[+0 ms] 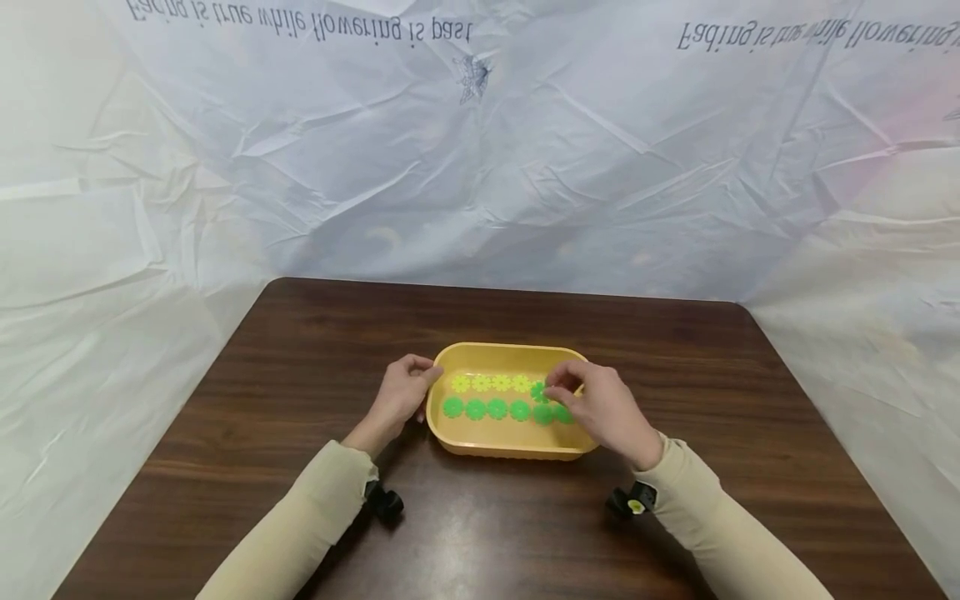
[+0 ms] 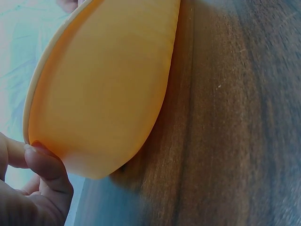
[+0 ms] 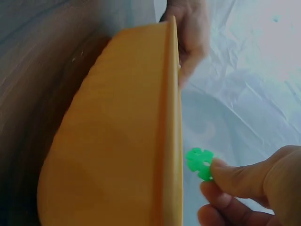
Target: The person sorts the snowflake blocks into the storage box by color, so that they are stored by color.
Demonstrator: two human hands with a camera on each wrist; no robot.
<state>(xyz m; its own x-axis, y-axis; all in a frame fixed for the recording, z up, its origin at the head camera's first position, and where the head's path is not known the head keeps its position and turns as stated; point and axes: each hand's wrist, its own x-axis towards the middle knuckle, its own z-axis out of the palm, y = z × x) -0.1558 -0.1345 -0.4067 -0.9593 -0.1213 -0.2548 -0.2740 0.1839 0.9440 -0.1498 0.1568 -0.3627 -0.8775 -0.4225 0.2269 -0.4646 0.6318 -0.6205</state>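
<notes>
A yellow oval plastic tray (image 1: 495, 452) lies on the table, with a row of yellow flower-shaped discs (image 1: 501, 383) and a row of green flower-shaped discs (image 1: 476, 409) inside. At its left end my left hand (image 1: 400, 390) holds the rim; the left wrist view shows thumb and fingers (image 2: 47, 167) on the edge of the tray (image 2: 103, 89). Over the tray's right side my right hand (image 1: 606, 410) pinches a green flower-shaped disc (image 3: 199, 163) between thumb and finger, above rim level in the right wrist view. This hand partly covers the right end of the rows.
The dark wood-grain table (image 1: 495, 533) extends around the tray on all sides. Wrinkled white sheeting (image 1: 480, 167) with printed lettering hangs behind it and along both sides. A small black device (image 1: 384, 502) is strapped on each wrist.
</notes>
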